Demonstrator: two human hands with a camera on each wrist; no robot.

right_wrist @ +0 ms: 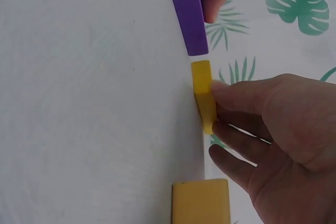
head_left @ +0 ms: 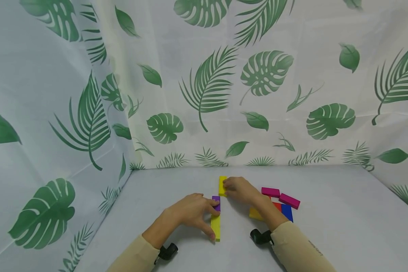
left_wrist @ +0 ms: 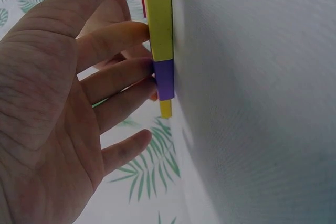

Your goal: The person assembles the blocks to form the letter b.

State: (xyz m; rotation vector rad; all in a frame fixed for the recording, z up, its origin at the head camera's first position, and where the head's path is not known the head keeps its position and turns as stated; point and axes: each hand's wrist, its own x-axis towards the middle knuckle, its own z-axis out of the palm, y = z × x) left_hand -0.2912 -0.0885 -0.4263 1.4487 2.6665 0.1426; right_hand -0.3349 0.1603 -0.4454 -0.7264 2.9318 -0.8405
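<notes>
My left hand (head_left: pixel 193 211) reaches over a line of two wooden blocks, a purple block (head_left: pixel 216 198) and a long yellow block (head_left: pixel 216 228) end to end with it. In the left wrist view its fingertips touch the sides of both, fingers fairly straight, while in the head view the thumb lies at the yellow block's near end. Farther back, my right hand (head_left: pixel 241 190) pinches a second yellow block (right_wrist: pixel 203 98) between thumb and fingertips. That block stands just beyond the purple one, a small gap between their ends in the right wrist view. Some right fingertips are hidden behind it.
Right of the line, partly behind my right forearm, lie a blue block (head_left: pixel 287 212), a red block (head_left: pixel 277 206) and an orange-yellow block (head_left: pixel 256 214). Two magenta blocks (head_left: pixel 289 201) sit behind them. A leaf-patterned curtain (head_left: pixel 204 147) borders the white table's back and sides.
</notes>
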